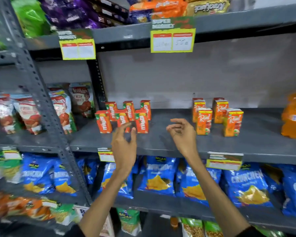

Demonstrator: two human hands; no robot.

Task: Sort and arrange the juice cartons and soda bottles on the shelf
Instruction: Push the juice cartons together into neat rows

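On the grey middle shelf [169,142] stand several small red-orange juice cartons [141,123] in two rows at the left. To the right, several taller orange juice cartons [204,121] stand in a loose group. An orange soda bottle [293,115] with a blue cap is at the far right edge. My left hand [124,144] hovers just in front of the small cartons, fingers apart, holding nothing. My right hand [183,134] is raised over the bare middle of the shelf, fingers curled loosely, empty, just left of the taller cartons.
Red-and-white snack bags [61,108] fill the neighbouring shelf at the left, behind a slotted grey upright [41,100]. Blue chip bags [159,175] line the shelf below. Yellow price tags [172,41] hang from the shelf above, which holds purple and orange packs.
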